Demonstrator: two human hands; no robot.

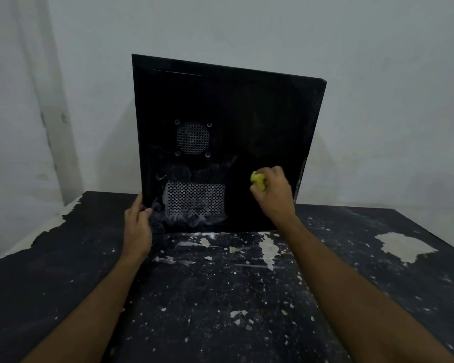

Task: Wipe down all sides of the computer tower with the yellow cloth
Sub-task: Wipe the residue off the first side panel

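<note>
The black computer tower [247, 108] stands on the table, its broad side panel facing me, with a round vent and a rectangular mesh vent low on the left. Dust smears show around the vents. My right hand [273, 191] grips the bunched yellow cloth [258, 180] and presses it against the panel's lower right part. My left hand [138, 226] rests with straight fingers on the tower's lower left corner, thumb on the panel.
The table [220, 297] is black with peeling paint, white specks and bare patches at the right [404, 246] and along the left edge. A pale wall [378, 61] stands right behind the tower.
</note>
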